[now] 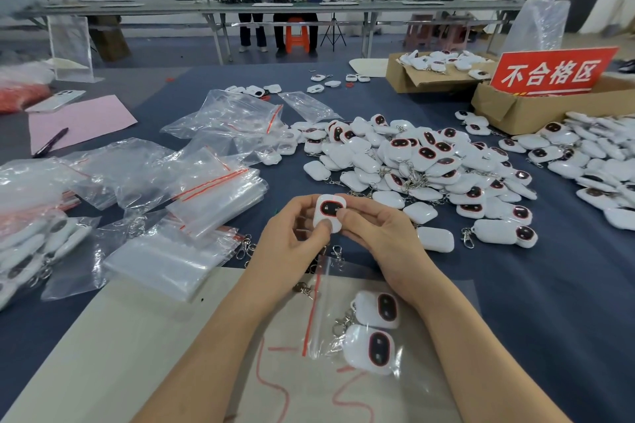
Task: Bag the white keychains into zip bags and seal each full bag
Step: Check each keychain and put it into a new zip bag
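Note:
Both hands hold one white keychain with a dark, red-rimmed face, above the near middle of the table. My left hand grips its left side, thumb on its lower edge. My right hand pinches its right side. Below my wrists a clear zip bag with a red seal strip lies on a beige sheet, with two white keychains inside. A large heap of loose white keychains covers the table to the right.
Empty zip bags are piled at the left, with filled bags at the far left edge. Cardboard boxes and a red sign stand at the back right. A pink sheet and pen lie at left. Two people are at a far table.

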